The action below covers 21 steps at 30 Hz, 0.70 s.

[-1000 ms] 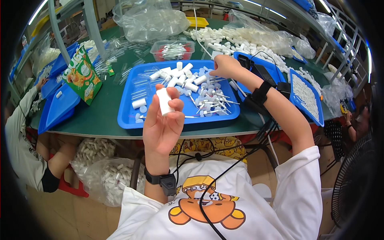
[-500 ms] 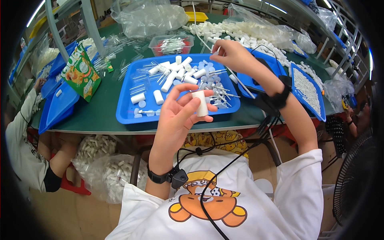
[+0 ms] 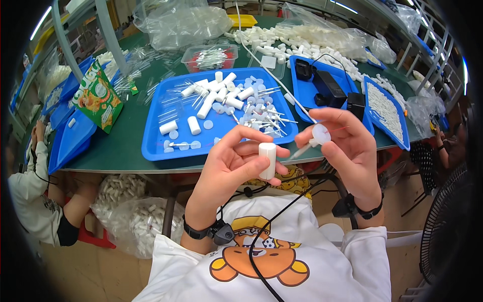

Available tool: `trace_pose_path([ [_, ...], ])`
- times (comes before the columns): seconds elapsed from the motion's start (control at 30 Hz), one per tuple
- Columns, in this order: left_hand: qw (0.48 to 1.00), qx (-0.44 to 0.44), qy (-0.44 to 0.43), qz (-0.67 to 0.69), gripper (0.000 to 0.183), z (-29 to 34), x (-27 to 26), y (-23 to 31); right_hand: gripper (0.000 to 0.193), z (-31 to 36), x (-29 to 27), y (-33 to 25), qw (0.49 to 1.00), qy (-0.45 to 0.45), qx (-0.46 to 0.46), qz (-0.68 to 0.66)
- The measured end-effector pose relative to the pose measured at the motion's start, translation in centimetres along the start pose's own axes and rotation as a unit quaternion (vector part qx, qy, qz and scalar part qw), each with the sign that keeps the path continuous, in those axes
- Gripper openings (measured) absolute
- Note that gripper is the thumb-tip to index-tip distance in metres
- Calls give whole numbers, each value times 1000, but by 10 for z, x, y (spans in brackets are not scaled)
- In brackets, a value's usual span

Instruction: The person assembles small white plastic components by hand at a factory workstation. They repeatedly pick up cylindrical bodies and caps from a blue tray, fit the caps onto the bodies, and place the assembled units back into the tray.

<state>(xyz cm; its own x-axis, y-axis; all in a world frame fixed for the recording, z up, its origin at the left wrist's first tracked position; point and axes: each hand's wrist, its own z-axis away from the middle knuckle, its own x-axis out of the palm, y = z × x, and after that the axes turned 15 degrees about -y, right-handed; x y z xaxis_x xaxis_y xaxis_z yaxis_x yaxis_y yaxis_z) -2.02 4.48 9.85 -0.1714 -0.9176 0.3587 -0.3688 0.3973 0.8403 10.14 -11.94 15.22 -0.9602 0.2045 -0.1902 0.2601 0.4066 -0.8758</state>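
My left hand is closed round a white cylinder, which stands nearly upright between thumb and fingers. Beside it, my right hand pinches a translucent round disc on a white stem, with a thin red strand showing by the fingers. The stem points toward the cylinder, apart from it. Behind both hands lies a blue tray with white cylinders, clear tubes, translucent discs and several white stemmed pieces.
A clear box of white sticks stands behind the tray. Right of it, another blue tray holds black adapters. A white cable slants down toward my right hand. A green snack bag and co-worker's arm are left.
My right hand has come down from above the tray's far right to beside my left hand, now showing the disc on its stem. The left hand keeps the cylinder, slightly lower and further right.
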Motion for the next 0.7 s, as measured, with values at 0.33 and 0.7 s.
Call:
trace_pose_path([
  [0.33,999,-24,-46,14,27,0,1,2,25,8,5,4,992,-43,-2,123],
  [0.7,997,-3,29,-71,28,1,8,2,30,-4,7,16,939,-87,-68,326],
])
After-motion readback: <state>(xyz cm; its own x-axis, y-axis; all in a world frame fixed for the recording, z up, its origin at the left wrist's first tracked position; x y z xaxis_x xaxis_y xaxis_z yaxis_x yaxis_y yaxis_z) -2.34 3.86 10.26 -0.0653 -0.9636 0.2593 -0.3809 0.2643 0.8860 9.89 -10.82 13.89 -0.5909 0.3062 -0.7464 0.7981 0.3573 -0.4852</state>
